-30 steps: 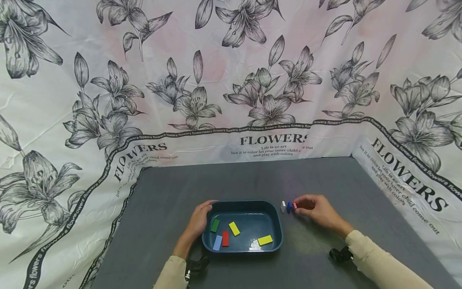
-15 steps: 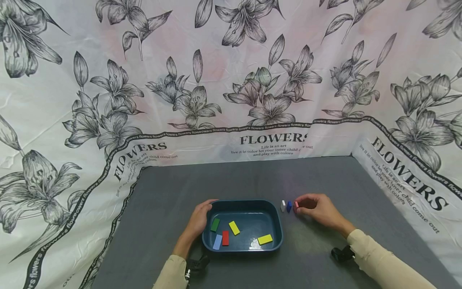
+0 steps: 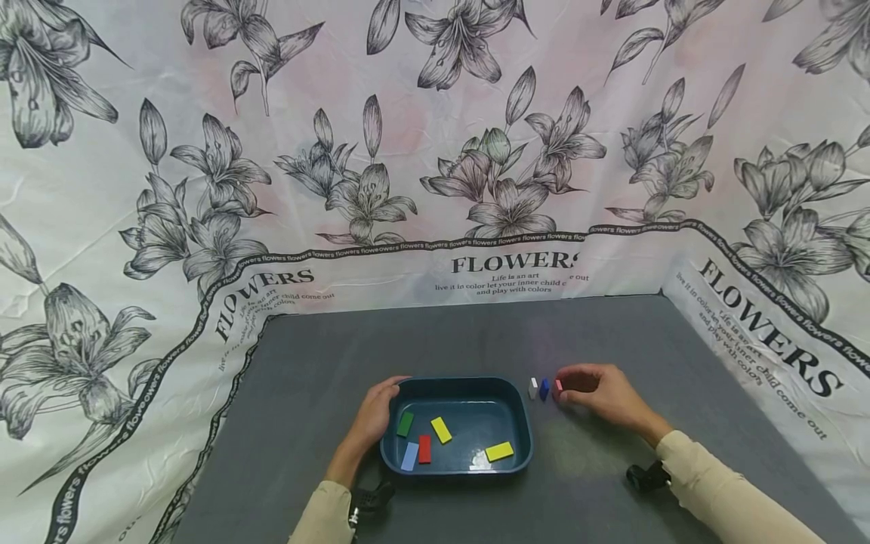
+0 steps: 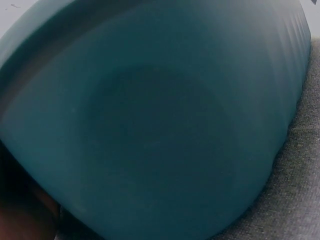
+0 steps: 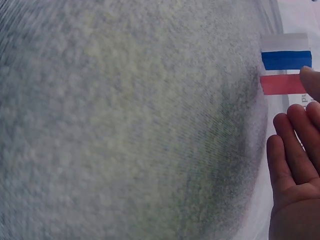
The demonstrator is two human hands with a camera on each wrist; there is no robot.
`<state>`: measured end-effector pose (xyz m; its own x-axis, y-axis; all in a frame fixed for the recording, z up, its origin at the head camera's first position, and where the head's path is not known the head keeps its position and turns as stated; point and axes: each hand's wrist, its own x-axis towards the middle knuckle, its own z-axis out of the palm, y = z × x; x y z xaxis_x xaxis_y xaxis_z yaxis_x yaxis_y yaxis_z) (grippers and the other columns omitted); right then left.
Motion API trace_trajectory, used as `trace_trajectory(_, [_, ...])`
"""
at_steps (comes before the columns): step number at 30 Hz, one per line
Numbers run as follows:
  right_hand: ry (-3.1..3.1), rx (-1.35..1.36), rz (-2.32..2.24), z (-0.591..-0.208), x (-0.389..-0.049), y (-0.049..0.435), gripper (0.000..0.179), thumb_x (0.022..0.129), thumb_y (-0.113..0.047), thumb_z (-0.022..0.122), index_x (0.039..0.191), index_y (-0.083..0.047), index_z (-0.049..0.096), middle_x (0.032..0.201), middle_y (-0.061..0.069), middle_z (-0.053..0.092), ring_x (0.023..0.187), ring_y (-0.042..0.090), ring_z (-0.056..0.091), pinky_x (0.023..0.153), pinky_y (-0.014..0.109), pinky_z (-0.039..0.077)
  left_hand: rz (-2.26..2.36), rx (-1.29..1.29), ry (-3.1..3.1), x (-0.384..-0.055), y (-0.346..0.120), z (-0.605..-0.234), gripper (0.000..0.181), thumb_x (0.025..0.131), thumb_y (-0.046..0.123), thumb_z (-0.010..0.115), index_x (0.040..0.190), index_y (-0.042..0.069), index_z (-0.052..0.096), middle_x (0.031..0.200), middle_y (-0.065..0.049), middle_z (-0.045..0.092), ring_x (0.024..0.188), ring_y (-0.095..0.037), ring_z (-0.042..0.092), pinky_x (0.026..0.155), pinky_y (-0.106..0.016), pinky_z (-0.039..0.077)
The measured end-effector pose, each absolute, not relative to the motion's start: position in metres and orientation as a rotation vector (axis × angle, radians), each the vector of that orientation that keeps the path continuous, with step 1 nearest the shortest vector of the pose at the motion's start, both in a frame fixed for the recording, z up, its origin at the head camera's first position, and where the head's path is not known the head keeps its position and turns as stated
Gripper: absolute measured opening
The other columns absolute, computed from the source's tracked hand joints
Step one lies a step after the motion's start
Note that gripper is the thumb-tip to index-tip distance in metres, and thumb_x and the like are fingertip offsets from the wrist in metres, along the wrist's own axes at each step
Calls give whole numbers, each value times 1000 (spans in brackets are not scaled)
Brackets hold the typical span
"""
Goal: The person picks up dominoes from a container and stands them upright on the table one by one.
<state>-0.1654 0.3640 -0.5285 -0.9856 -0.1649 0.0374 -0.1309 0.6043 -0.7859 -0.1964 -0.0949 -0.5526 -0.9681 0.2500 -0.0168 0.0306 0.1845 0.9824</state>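
Several small coloured blocks lie in a dark blue-green tray (image 3: 462,474): a green block (image 3: 405,425), a red block (image 3: 424,449), a light blue block (image 3: 410,456) and yellow blocks (image 3: 441,430). My left hand (image 3: 370,415) holds the tray at its back left corner; its outer wall (image 4: 160,140) fills most of the left wrist view. Right of the tray, a white block (image 3: 533,388) and a dark blue block (image 3: 544,389) stand on edge in a row. Beside them my right hand (image 3: 598,393) pinches a pink block (image 3: 559,386), standing a small gap from the blue one.
The grey tabletop (image 3: 408,332) runs back to a white flower-printed cloth (image 3: 381,279), which also hangs along both sides. Black wrist devices (image 3: 646,477) sit below each forearm, close to the table.
My right hand has shifted slightly right with the pink block, widening the gap to the dark blue block. The left hand and tray look still.
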Motion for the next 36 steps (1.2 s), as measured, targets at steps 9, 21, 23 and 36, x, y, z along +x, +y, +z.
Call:
trace_trajectory(9, [2787, -292, -1368, -522, -164, 369, 47, 95, -25, 87, 137, -5, 74, 134, 15, 78, 123, 34, 76, 92, 17, 58, 1868, 288, 2297, -197, -95, -552, 49, 113, 14, 31, 144, -1, 67, 143, -22, 70, 134, -38, 64, 121, -62, 44])
trace_trajectory(21, [2798, -324, -1388, -506, -161, 380, 51, 97, -29, 85, 139, -5, 73, 138, 17, 76, 129, 41, 72, 94, 14, 55, 1898, 265, 2283, -196, -95, -554, 47, 114, 13, 33, 142, 1, 69, 142, -19, 71, 134, -37, 64, 122, -63, 42])
trace_trajectory(23, [2810, -323, -1379, -502, -160, 381, 51, 96, -30, 86, 139, -5, 73, 138, 16, 76, 129, 41, 72, 95, 14, 55, 1907, 265, 2276, -195, -95, -554, 47, 114, 13, 33, 142, 2, 69, 142, -19, 71, 134, -37, 64, 122, -64, 42])
trace_trajectory(36, [2837, -414, -1384, -473, -162, 376, 49, 98, -26, 84, 141, -7, 72, 140, 15, 75, 120, -8, 67, 96, 15, 56, 1905, 290, 2260, -197, -96, -554, 48, 113, 12, 32, 144, -2, 66, 143, -22, 70, 133, -37, 64, 119, -57, 48])
